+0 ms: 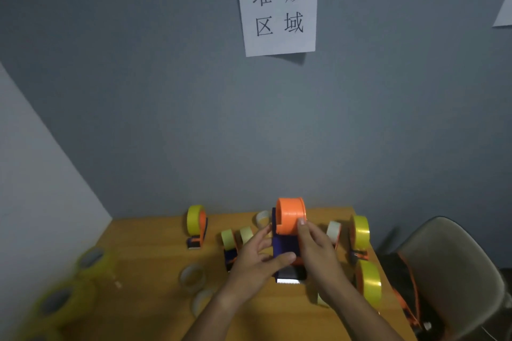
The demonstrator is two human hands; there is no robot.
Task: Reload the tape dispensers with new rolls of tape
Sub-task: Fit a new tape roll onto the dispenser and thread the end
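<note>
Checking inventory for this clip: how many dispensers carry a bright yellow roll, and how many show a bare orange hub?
Dispensers with bright yellow roll: 3
Dispenser with bare orange hub: 1
Total: 4

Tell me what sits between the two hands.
In the head view, the dispenser with the bare orange spool sits between the left hand and right hand; both grip it.
</note>
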